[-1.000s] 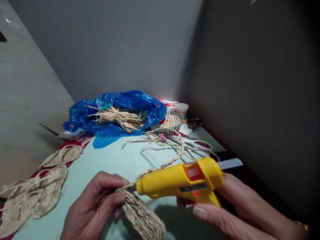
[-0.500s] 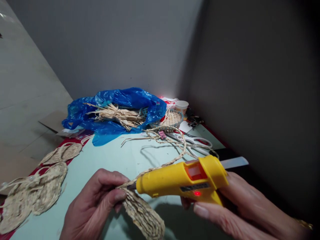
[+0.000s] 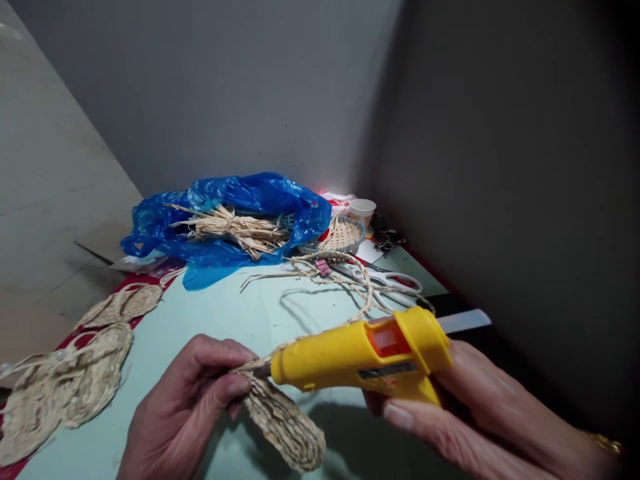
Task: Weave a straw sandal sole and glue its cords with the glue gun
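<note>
A yellow hot glue gun (image 3: 345, 357) with a clear glue stick (image 3: 465, 321) out of its back is gripped by my right hand (image 3: 465, 407). Its dark nozzle meets the upper end of a small coiled sole of braided straw (image 3: 287, 427). Thumb and fingers of my left hand (image 3: 195, 400) pinch that end of the sole, close to the nozzle. From there a loose straw braid (image 3: 369, 293) runs behind the gun and loops up onto the table. The gun's trigger is hidden by my right hand.
At the back, a blue plastic bag (image 3: 270, 190) holds a bundle of dry straw (image 3: 235, 228). Beside it are a woven basket (image 3: 345, 235), a paper cup (image 3: 363, 209) and white-handled scissors (image 3: 400, 281). Woven straw slippers (image 3: 95, 373) lie along the left edge; walls close in behind and right.
The whole view shifts slightly. The nozzle stays at the sole's end between my hands, and both grips hold. The gun's red light, bright before, now looks dim.
</note>
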Available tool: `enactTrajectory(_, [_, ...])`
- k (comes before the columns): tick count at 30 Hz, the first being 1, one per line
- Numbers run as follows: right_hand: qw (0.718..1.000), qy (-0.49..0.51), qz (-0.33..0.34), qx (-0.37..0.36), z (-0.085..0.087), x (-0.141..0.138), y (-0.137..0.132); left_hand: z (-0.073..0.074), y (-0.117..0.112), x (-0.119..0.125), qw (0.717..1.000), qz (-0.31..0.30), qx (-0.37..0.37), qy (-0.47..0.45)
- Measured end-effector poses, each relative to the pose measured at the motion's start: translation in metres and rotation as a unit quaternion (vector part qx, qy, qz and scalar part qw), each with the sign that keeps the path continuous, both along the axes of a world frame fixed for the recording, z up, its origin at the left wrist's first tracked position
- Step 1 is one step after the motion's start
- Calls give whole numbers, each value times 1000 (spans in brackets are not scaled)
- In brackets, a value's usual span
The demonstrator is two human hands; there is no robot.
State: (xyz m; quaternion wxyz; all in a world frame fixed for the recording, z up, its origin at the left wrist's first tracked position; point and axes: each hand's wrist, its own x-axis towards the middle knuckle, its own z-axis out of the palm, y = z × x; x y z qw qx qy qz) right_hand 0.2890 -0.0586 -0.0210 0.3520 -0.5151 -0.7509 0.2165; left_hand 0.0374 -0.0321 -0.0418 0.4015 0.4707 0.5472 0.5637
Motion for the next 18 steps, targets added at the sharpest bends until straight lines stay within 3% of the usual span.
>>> enactTrajectory(7, [1000, -5, -5, 9, 2, -1, 0, -4, 1, -4, 1000, 1, 13, 3])
enactTrajectory(12, [1000, -9, -9, 19, 3, -1, -2, -10, 6, -16, 996, -66, 51, 31])
enactTrajectory(18, [1000, -6, -6, 13, 2, -1, -3, -13, 7, -22, 992, -84, 80, 47])
